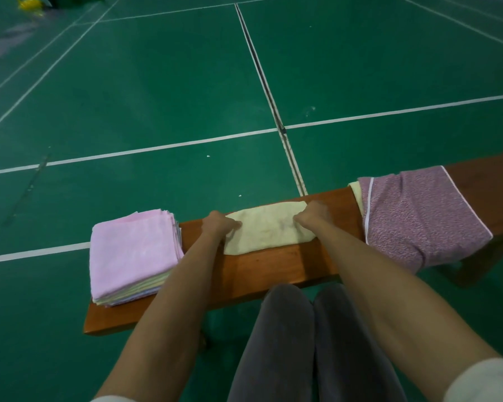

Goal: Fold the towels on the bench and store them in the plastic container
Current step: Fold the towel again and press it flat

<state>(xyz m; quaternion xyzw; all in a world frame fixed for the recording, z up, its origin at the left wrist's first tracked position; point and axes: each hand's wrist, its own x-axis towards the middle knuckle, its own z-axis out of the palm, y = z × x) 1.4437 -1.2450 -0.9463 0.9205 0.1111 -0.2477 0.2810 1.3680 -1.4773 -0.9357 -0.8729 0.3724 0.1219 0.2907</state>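
A pale yellow towel lies folded into a strip across the wooden bench. My left hand grips its left end with curled fingers. My right hand grips its right end the same way. A stack of several folded towels, pink on top, sits at the bench's left end. On the right, unfolded towels drape over the bench: a purple one on top and a yellow edge beneath it. No plastic container is in view.
The bench stands on a green sports floor with white lines. My knees in grey trousers are close to the bench's near edge. A yellow object lies far off at the top left.
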